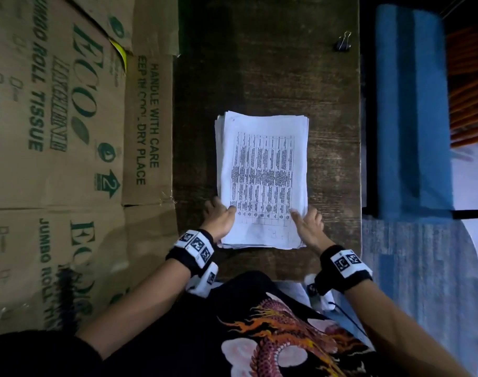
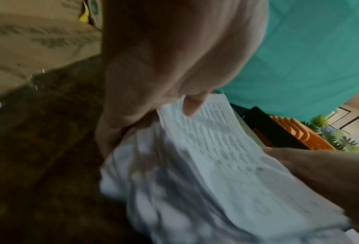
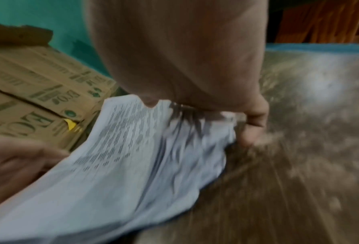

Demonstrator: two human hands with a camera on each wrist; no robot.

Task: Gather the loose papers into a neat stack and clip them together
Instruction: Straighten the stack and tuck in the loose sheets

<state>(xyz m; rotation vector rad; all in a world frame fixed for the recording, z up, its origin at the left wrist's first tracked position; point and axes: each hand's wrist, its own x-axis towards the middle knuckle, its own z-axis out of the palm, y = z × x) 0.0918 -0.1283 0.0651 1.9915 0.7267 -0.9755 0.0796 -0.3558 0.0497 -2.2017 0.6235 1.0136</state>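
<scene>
head | hands (image 1: 265, 221) grasping papers (image 1: 262, 180) | binder clip (image 1: 344, 42) far corner | cartons (image 1: 69, 131) left

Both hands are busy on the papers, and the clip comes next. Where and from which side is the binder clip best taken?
Probably by its two wire handles, pinched together from above. The binder clip lies by the table's far right corner with the handles raised toward the far edge, nearer the right hand.

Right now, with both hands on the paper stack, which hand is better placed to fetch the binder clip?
Probably the right hand. The binder clip lies at the table's far right corner, on that hand's side. The left hand could keep holding the papers.
</scene>
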